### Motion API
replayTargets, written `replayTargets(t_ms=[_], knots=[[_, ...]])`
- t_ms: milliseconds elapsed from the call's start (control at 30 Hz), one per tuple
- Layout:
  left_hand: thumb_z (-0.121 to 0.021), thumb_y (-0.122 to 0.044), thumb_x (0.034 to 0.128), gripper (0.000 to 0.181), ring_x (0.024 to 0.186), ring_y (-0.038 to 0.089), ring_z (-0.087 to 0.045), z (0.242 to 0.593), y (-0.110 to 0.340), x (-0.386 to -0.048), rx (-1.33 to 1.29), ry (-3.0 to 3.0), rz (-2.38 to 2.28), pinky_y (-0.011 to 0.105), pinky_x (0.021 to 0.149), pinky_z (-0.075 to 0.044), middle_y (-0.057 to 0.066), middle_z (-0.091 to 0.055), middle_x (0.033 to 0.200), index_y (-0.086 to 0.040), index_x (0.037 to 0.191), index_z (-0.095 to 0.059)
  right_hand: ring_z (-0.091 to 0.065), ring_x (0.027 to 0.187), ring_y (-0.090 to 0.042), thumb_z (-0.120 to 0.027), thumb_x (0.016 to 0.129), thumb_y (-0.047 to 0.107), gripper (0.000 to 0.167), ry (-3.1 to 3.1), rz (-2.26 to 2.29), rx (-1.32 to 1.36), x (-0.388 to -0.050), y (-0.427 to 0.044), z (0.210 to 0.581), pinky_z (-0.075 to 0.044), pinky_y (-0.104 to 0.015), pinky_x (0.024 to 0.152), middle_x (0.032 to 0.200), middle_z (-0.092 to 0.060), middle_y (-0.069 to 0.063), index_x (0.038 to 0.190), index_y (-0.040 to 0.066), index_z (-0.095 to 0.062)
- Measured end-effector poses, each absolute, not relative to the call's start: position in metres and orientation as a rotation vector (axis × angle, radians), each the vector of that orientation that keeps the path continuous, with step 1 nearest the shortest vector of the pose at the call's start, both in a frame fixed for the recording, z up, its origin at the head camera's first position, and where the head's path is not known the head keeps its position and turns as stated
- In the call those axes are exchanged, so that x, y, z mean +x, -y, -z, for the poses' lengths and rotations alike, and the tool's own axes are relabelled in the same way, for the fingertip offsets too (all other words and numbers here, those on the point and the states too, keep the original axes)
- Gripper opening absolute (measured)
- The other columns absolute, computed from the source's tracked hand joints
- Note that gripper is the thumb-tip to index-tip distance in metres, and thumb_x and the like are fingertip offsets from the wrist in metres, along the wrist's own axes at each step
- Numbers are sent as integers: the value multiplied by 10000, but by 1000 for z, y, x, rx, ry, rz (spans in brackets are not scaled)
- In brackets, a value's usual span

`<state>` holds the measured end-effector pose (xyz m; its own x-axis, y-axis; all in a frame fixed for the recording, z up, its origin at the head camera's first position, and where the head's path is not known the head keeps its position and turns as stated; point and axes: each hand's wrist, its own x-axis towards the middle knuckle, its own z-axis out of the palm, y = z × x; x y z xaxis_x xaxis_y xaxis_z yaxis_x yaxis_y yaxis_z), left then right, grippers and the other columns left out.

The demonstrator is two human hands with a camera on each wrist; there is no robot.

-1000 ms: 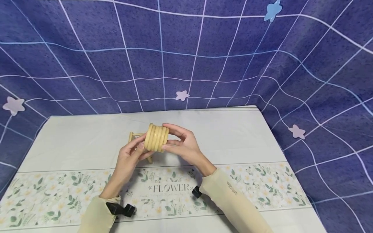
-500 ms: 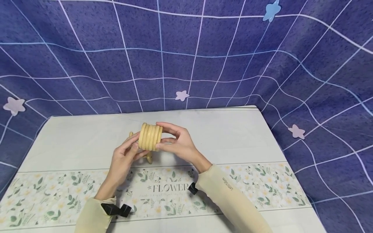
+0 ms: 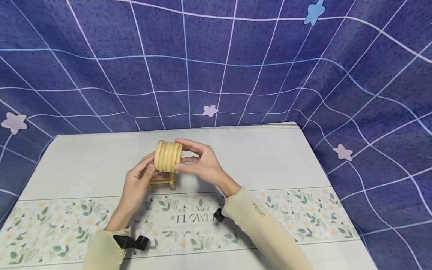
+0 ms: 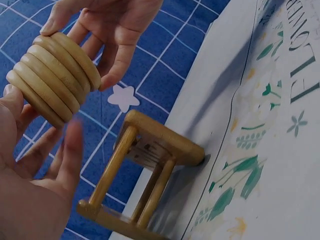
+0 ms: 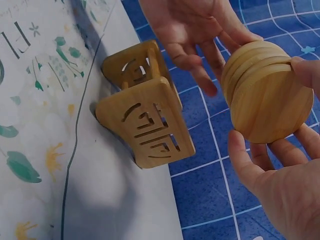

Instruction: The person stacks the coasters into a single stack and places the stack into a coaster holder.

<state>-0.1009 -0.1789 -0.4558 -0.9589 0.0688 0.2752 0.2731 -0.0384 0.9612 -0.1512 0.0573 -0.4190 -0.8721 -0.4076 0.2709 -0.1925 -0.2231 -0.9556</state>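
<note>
A stack of several round wooden coasters [image 3: 167,156] is held sideways in the air between my two hands. At its left end, my left hand [image 3: 135,183] has thumb and fingers around the edge. My right hand [image 3: 202,162] grips the right end with its thumb in front and fingers behind. Both hands also show around the coasters [image 4: 52,80] in the left wrist view. Below the stack, a wooden coaster holder [image 5: 147,122] with cut-out side panels stands on the table. Dowels join its panels [image 4: 160,135]. In the head view, the stack and left hand partly hide it.
A white tablecloth [image 3: 256,157] with a floral band [image 3: 297,213] covers the table. Behind it and to the right hangs a dark blue curtain [image 3: 209,45] with a grid and stars. A black strap mount [image 3: 131,242] sits at the left wrist.
Both hands have moved left and slightly farther back with the coaster stack, which now hangs above the holder. More of the holder's front lower part shows.
</note>
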Motion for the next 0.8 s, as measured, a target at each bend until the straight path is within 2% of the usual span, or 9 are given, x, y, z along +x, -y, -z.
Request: replayTargets(t_ms=[100, 167, 300, 400, 533, 600, 700, 800], knots=[[-512, -52, 1181, 393, 1284, 24, -636, 454, 181, -102, -322, 2139, 2010, 170, 1016, -560, -168, -635, 1518, 84, 1540, -594, -667, 1255, -149, -839, 853, -189, 722, -1873, 2231, -728, -152, -55, 417, -630, -484, 1065, 1474, -667, -240, 1528, -82, -608], [-515, -57, 1180, 401, 1366, 10, -592, 453, 182, -102, -301, 2176, 1957, 147, 1097, -507, -175, -631, 1515, 112, 1539, -577, -661, 1251, -141, -846, 852, -180, 721, -1882, 2224, -728, -153, -54, 416, -626, -485, 1072, 1475, -667, -231, 1526, -75, -613], [-540, -96, 1180, 424, 1490, 3, -487, 452, 186, -101, -264, 2234, 1903, 134, 1209, -399, 106, -561, 1649, 144, 1530, -559, -661, 1236, -112, -859, 852, -168, 728, -1896, 2208, -729, -155, -51, 415, -625, -497, 1073, 1470, -672, -228, 1530, -59, -619], [-561, -115, 1175, 440, 1577, 94, -433, 452, 188, -102, -226, 2256, 1903, 134, 1237, -359, 256, -431, 1716, 152, 1525, -555, -661, 1222, -100, -867, 848, -160, 735, -1904, 2195, -737, -157, -49, 414, -625, -505, 1072, 1453, -678, -228, 1533, -50, -622], [-557, -116, 1176, 453, 1667, 282, -329, 454, 191, -103, -199, 2257, 1935, 132, 1253, -327, 238, -376, 1750, 137, 1551, -534, -658, 1211, -89, -881, 848, -134, 731, -1928, 2170, -743, -159, -47, 414, -624, -497, 1076, 1428, -690, -214, 1529, -34, -634], [-549, -121, 1179, 451, 1679, 337, -287, 455, 192, -103, -201, 2246, 1951, 134, 1261, -316, 243, -352, 1758, 118, 1562, -537, -658, 1207, -82, -888, 850, -120, 726, -1943, 2156, -749, -160, -45, 414, -622, -493, 1079, 1420, -696, -209, 1526, -27, -640], [-535, -132, 1185, 430, 1682, 325, -282, 457, 195, -103, -206, 2224, 1960, 146, 1271, -310, 244, -343, 1760, 49, 1573, -570, -661, 1196, -78, -897, 850, -105, 722, -1957, 2143, -758, -161, -41, 414, -622, -499, 1077, 1401, -704, -207, 1522, -23, -645], [-530, -137, 1186, 400, 1667, 233, -331, 461, 197, -102, -204, 2182, 1980, 163, 1278, -319, 202, -381, 1755, -43, 1564, -618, -661, 1191, -75, -902, 853, -91, 719, -1962, 2129, -762, -162, -38, 415, -623, -502, 1076, 1394, -708, -206, 1522, -18, -648]])
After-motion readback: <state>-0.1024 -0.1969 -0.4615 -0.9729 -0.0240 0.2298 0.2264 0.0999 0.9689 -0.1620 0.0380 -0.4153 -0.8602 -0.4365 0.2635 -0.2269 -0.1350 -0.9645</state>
